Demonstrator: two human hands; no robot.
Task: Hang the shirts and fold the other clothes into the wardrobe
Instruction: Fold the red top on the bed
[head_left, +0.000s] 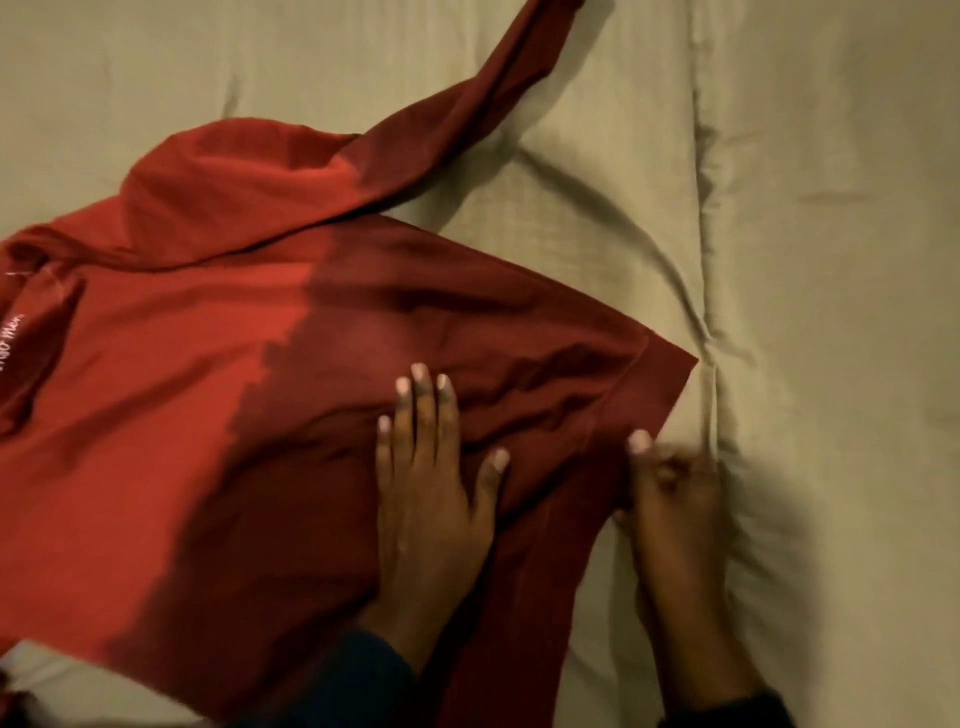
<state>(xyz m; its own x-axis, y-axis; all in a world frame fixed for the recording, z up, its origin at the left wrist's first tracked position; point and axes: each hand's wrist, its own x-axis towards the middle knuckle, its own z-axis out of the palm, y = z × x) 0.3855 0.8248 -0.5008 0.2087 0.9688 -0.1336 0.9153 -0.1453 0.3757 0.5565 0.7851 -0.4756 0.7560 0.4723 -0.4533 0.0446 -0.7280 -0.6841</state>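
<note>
We have the long-sleeved red cotton top spread across the bed, its body lying toward the left and one sleeve trailing up toward the far edge of the view. Our left hand lies flat on the cloth with its fingers straight and spread, pressing the fabric down. Our right hand sits at the garment's right edge, fingers curled and pinching the hem near the corner, though it is blurred and we cannot tell how much cloth it has.

To do this step well, we judge that the flat hand should act as the anchor while the pinching hand draws the edge taut, so the creases between the two hands pull out before any fold is made. The loose sleeve wants bringing in over the body first, or the fold may come out lumpy.

The surface beneath is an olive-beige quilted bedcover, soft and rumpled, with stitched seams running away from us; it gives under pressure, so folds may not set crisply. The light is dim and warm, and a shadow darkens the right half of the top.
</note>
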